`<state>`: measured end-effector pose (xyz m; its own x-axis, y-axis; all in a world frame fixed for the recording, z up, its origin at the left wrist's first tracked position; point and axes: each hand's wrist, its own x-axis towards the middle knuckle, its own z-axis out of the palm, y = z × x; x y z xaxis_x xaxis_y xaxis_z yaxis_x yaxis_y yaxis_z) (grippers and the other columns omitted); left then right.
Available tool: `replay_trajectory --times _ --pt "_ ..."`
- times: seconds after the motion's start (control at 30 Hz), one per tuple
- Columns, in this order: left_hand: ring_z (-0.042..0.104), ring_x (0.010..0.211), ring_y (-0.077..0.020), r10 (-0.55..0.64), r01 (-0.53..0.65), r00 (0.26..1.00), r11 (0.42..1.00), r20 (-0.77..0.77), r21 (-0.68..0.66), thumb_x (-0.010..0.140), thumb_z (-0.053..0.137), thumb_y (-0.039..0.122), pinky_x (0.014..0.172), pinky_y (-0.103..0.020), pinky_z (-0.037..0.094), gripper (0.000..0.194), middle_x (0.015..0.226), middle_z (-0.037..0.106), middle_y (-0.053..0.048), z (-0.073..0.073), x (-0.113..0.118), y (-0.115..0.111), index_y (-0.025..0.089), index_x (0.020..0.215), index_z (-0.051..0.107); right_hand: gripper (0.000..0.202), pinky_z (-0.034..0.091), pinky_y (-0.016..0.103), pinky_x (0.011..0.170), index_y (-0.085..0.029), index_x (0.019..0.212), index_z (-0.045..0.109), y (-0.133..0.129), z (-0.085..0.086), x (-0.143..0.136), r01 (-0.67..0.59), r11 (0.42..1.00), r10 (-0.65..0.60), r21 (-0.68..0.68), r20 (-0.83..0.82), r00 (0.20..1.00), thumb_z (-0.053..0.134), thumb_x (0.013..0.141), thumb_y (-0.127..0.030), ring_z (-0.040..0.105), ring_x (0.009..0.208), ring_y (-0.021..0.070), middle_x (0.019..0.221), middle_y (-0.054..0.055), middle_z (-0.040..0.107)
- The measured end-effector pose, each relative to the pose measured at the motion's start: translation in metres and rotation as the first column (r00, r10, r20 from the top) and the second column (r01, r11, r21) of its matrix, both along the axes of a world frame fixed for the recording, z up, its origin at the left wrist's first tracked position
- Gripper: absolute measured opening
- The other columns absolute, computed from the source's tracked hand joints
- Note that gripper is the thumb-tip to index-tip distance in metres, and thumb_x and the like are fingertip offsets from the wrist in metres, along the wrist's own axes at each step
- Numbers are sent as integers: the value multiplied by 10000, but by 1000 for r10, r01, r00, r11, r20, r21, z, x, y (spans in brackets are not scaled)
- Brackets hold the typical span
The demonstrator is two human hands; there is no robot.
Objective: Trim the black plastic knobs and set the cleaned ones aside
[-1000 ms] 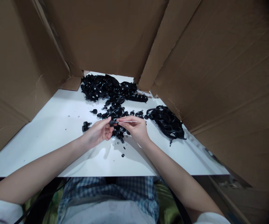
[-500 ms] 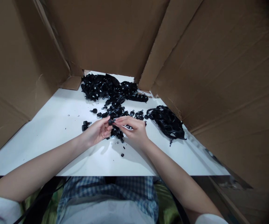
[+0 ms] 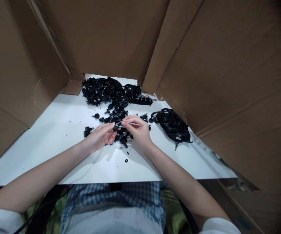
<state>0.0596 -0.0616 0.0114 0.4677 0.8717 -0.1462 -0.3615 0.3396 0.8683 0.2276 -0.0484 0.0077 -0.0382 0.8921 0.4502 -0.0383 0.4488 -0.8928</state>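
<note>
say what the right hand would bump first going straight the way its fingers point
Most likely the small black part pinched in the left hand, just beyond the right hand. Depth is unclear from this one view, so it might pass slightly over it.

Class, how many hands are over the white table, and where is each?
2. The left hand, left of centre, holds a small black part; the right hand, just right of it, holds a thin pale stick. No other hand shows.
</note>
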Motion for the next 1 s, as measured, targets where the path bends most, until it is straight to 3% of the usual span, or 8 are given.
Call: replay_trajectory --times 0.17,0.37,0.6,0.73,1.0 --pt "471 399 -57 2 0 1000 998 -28 58 797 657 366 410 -174 341 249 537 529 29 -2 -2 0 125 853 623 123 520 268 610 -212 778 684 -1 6 3 36 997 -39 -64 -59 997 692 760 -334 592 588 105 679 -22 633" --pt "475 390 -56 22 -22 1000 1000 1 -7 813 640 367 392 -162 329 255 524 535 28 -2 -3 2 115 845 619 59 540 310 786 -252 783 744 -9 8 3 -5 988 -6 154 71 997 691 774 -229 654 871 157 896 24 706" --pt "505 358 -81 -5 12 997 996 72 -92 882 523 349 369 -170 367 249 528 601 -12 -1 -2 2 114 860 603 68 563 321 744 -226 751 734 -9 6 2 -69 991 62 -113 -65 996 758 695 -257 688 763 162 780 12 728" --pt "537 382 -96 -1 6 995 999 95 -48 864 553 317 377 -166 387 158 544 621 -6 -1 -2 0 160 879 558 70 556 311 754 -216 722 723 -11 8 0 -91 985 77 -149 -98 992 771 676 -239 694 764 159 768 12 731" --pt "536 392 -96 -9 19 993 997 114 -79 899 492 301 386 -174 398 184 553 607 -12 0 -2 0 140 827 543 66 563 313 776 -214 715 709 -13 9 -1 -93 983 81 -161 -78 994 766 686 -229 704 797 166 794 16 739"
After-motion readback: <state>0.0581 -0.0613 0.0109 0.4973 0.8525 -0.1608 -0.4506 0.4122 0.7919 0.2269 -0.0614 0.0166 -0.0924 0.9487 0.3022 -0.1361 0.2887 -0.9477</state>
